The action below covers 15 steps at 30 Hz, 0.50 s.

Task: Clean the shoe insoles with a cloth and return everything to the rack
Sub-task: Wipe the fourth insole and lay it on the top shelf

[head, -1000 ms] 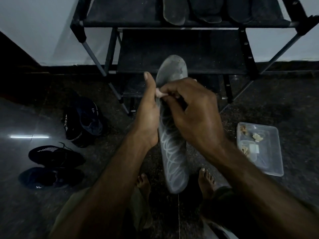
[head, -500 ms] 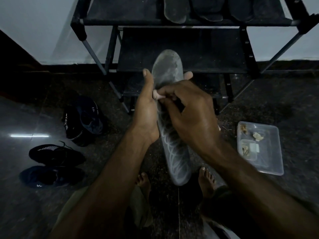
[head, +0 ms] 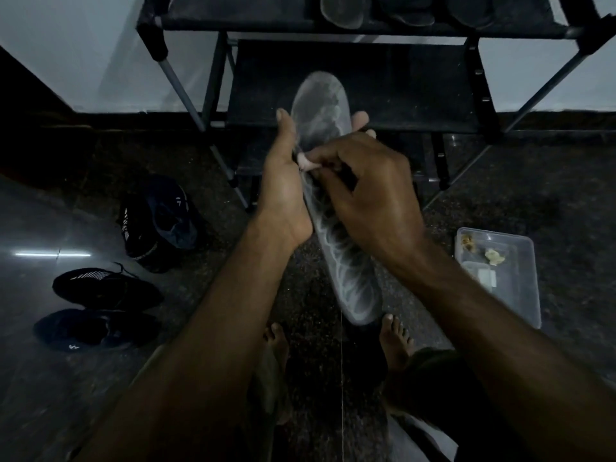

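Tub (head: 526, 295) on floor: pale cloth scraps (head: 495, 256) inside.

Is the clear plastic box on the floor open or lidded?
Open: the plastic box shows no lid, and small scraps lie exposed inside.

The room is dim. A dark speckled stone floor (head: 550, 195) fills most of the frame, its polished left part carrying a bright streak of reflected light (head: 52, 254). Along the top runs a pale wall (head: 83, 55) above a dark skirting band (head: 100, 120). A dark diagonal surface cuts the upper left corner.
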{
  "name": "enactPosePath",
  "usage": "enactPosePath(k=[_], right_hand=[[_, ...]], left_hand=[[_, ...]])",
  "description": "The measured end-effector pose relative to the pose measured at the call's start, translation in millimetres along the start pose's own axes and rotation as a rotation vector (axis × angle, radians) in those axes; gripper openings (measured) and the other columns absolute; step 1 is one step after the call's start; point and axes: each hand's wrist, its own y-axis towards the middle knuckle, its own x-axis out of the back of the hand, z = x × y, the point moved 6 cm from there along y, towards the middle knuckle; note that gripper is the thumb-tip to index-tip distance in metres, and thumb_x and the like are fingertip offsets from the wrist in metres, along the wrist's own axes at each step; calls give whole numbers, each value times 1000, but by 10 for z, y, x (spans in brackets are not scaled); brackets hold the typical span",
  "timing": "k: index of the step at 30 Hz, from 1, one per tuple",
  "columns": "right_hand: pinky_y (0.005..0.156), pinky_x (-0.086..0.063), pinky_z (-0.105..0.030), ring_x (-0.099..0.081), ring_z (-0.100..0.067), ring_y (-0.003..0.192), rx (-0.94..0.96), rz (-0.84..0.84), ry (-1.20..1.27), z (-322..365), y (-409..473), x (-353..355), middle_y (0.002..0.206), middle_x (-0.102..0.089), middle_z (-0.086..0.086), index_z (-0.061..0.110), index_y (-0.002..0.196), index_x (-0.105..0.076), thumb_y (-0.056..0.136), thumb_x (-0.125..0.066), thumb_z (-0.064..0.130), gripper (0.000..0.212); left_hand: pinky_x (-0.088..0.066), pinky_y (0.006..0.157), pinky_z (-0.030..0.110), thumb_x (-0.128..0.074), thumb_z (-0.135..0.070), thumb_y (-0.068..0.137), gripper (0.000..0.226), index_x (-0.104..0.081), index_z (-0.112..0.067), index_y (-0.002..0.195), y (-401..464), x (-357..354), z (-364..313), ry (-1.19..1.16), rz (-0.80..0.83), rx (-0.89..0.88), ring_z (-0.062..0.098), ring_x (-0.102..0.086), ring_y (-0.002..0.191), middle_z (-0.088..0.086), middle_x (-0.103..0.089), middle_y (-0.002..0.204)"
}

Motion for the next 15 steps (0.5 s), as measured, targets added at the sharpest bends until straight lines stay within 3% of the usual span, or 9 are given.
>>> enactPosePath(k=[2, 6, 10, 15], right_hand=[[81, -48, -10, -61, -3, 88, -22, -40, -39, -80, 58, 104, 96, -69, 1, 10, 100, -72, 90, -67, 10, 12], [72, -45, -9, -55, -2, 81, -67, -183, -116, -278, 134, 319, 93, -57, 3, 6, 94, -70, 92, -65, 17, 12], [79, -49, -24, -52, -14, 94, -18, -182, -216, -284, 109, 250, 104, -58, -7, 7, 100, -72, 94, -63, 23, 20], [79, -51, -27, -55, -20, 94, -27, -95, -243, -338, 157, 210, 102, -58, -9, 7, 108, -71, 93, -64, 24, 24]], left_hand=[[-40, 110, 42, -20, -65, 97, 78, -49, -3, 136, -3, -38, 1, -6, 20, 11, 28, -54, 127, 16, -59, 133], [-53, 91, 40, -20, -59, 100, 68, -60, -7, 116, -14, -77, 50, 39, 22, 17, 26, -67, 99, 13, -70, 104], [-50, 97, 42, -22, -59, 100, 67, -59, -7, 121, 3, -47, 36, 20, 16, 4, 27, -65, 104, 15, -66, 111], [-54, 87, 40, -22, -60, 100, 67, -59, -8, 121, 26, -26, 39, 54, 22, 11, 26, -67, 100, 13, -69, 106]])
